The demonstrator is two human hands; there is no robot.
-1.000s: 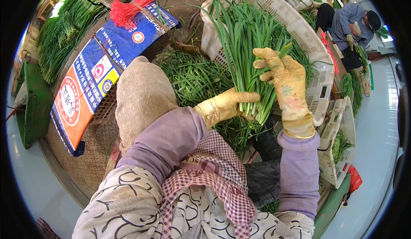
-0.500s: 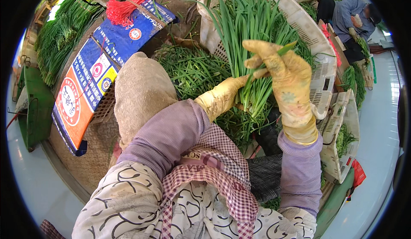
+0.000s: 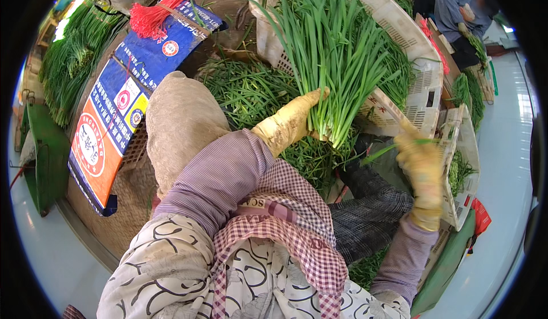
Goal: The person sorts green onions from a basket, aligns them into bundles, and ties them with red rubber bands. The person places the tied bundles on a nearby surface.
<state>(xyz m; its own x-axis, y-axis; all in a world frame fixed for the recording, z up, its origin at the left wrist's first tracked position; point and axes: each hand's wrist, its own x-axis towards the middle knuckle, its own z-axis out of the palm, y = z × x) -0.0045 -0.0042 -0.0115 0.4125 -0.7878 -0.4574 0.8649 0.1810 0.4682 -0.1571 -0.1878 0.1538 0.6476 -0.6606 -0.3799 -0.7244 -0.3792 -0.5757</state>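
My left hand (image 3: 285,122), in a dirty yellow glove, grips the lower pale stalks of a bunch of long flat green leaves (image 3: 328,53), held over a white plastic crate (image 3: 422,85). My right hand (image 3: 418,165), gloved alike and blurred by motion, is at the right near a smaller crate (image 3: 459,199), closed on a loose green leaf (image 3: 379,152). Beneath the bunch lies a pile of cut and loose leaves (image 3: 245,90). A tan cloth-covered mound (image 3: 180,122) is just left of my left forearm.
A blue and orange printed bag (image 3: 128,67) with red ties (image 3: 145,19) lies at the left, by long green bundles (image 3: 74,62) and a green metal container (image 3: 45,159). Another person (image 3: 456,16) sits at the upper right among greens.
My right hand has swung right and down, away from the bunch, with the loose leaf. My left hand and the bunch have shifted slightly up and left.
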